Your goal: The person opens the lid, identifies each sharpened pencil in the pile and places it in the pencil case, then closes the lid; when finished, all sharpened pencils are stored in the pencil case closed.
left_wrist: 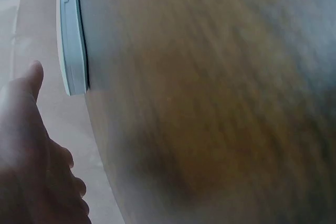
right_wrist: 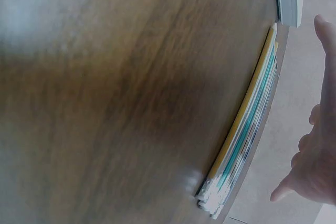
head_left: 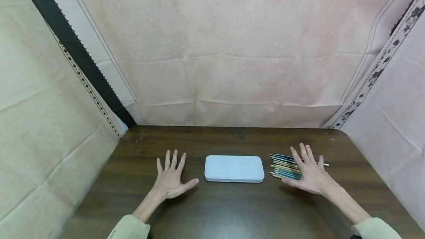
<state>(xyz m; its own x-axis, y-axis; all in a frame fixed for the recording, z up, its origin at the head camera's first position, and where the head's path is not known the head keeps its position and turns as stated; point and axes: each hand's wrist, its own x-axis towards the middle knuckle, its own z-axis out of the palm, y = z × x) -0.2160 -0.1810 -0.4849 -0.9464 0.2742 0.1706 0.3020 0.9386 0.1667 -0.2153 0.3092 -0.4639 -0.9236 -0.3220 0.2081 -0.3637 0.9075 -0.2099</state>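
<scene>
A pale blue flat case with rounded corners lies closed between the two hands. To its left, the left hand is spread palm down with straight fingers, holding nothing. In the left wrist view the thumb points toward the case. On the right, a row of several pencils lies side by side, in teal, gold and dark tones. Over their right ends the right hand is spread, hiding part of them. The right wrist view shows this hand raised above the pencils, apart from them.
The dark brown wooden table has rounded far corners. A pale cloth hangs behind it, with more cloth at the left and right sides. Light green sleeves cover the forearms.
</scene>
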